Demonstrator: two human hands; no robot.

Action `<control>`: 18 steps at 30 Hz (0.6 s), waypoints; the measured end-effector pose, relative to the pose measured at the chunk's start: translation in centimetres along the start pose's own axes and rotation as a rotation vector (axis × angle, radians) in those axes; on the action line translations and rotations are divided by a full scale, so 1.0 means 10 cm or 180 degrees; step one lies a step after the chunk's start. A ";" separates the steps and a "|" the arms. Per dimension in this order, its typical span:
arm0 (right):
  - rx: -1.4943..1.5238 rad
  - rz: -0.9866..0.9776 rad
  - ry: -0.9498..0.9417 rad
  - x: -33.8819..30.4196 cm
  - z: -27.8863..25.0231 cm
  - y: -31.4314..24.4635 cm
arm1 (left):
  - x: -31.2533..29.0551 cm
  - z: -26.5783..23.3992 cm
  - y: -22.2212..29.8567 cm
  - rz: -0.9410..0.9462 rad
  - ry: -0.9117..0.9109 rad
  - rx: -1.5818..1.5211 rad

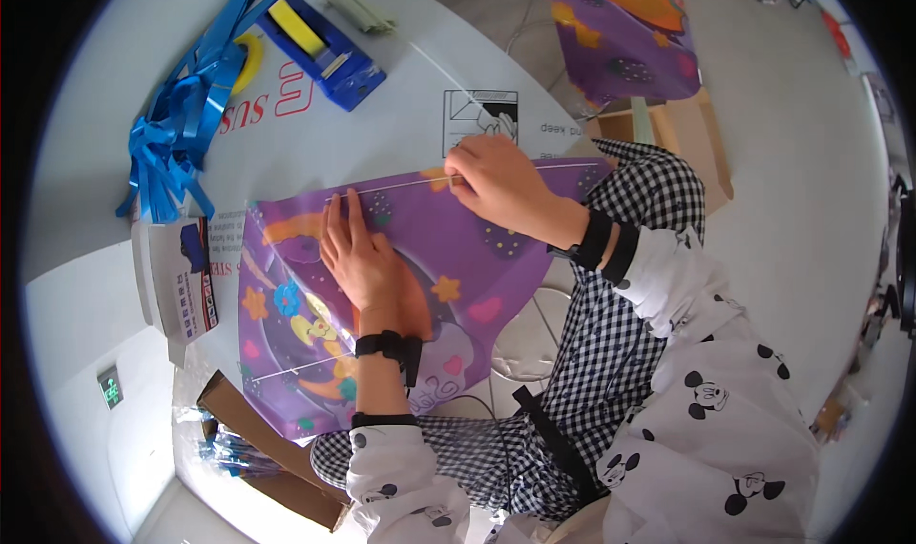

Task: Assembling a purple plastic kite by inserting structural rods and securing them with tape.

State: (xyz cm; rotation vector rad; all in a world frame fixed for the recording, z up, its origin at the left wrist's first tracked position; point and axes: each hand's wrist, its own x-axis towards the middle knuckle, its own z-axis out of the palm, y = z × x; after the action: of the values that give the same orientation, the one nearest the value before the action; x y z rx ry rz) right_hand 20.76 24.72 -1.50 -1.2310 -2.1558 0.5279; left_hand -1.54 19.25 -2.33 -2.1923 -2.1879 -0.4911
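White table (372, 148), flat, printed with red lettering and a line drawing; on it the purple sheet (477, 267), thin, glossy, roughly triangular, cartoon-patterned, is spread out, part of it overhanging the near side. A second purple patterned sheet (625, 33) is seen beyond it, up to the right. A brown cardboard box (253, 425) with open flaps is placed near the purple sheet's lower left; clear plastic packets (234, 453) are held in it. Shiny blue ribbons (181, 115) are heaped past the sheet's upper left. A white printed carton (181, 282) is set just left of the sheet. A blue plastic tape dispenser (358, 81), loaded with yellow tape, is stood beyond the sheet's top edge. The right hand (498, 183) is brought to that edge, fingers curled, thumb and forefinger close (whether anything is pinched cannot be told). The left hand (361, 262) is laid flat on the sheet, fingers extended, slightly spread, tips at the edge. A thin white rod (401, 187) is laid along the same edge, under the right fingertips. A yellow ring-shaped roll (250, 64) is left among the ribbons.
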 end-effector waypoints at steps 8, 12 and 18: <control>-0.0134 -0.0004 -0.0010 -0.05 -0.03 0.01 | -0.01 0.03 0.03 0.0048 0.0038 -0.0033; -0.0182 -0.0004 -0.0036 -0.07 -0.02 0.01 | -0.02 0.03 0.03 0.0067 0.0046 -0.0070; -0.0162 -0.0007 -0.0016 -0.07 -0.03 0.01 | -0.02 0.06 0.04 0.0052 0.0061 -0.0039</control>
State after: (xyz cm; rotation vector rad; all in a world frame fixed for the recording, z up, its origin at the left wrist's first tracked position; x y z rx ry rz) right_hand 21.31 24.22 -1.54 -1.2556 -2.1870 0.4785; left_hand -1.07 19.16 -2.82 -2.2003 -2.1616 -0.5242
